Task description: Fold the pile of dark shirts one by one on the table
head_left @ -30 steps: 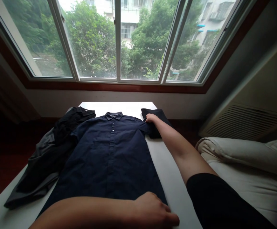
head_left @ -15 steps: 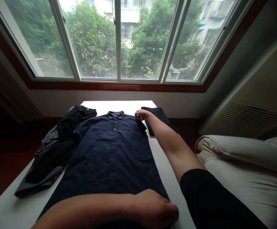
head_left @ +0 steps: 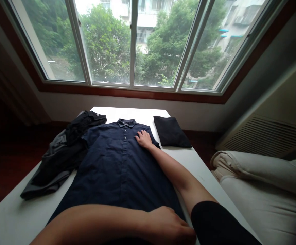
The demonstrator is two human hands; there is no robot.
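Observation:
A navy short-sleeved button-up shirt [head_left: 107,160] lies front up on the white table [head_left: 186,163], its collar towards the window. My right hand [head_left: 144,139] rests on the upper chest beside the button row, fingers spread over the cloth. Reaching across the bottom of the view, my left hand [head_left: 172,224] is closed at the shirt's lower right edge; its fingertips are hidden, and the hem appears gripped in it. The sleeve on the right lies partly under my right wrist.
A heap of dark and grey clothes [head_left: 61,153] lies along the table's left side, touching the shirt's sleeve. On the right sits a folded black garment [head_left: 172,132]. A pale cushioned seat [head_left: 262,183] stands right of the table, and a window [head_left: 132,44] is beyond it.
My right hand has let go of the right sleeve edge and moved left and nearer onto the chest, opening flat. My left hand stays by the lower edge. The view has shifted slightly.

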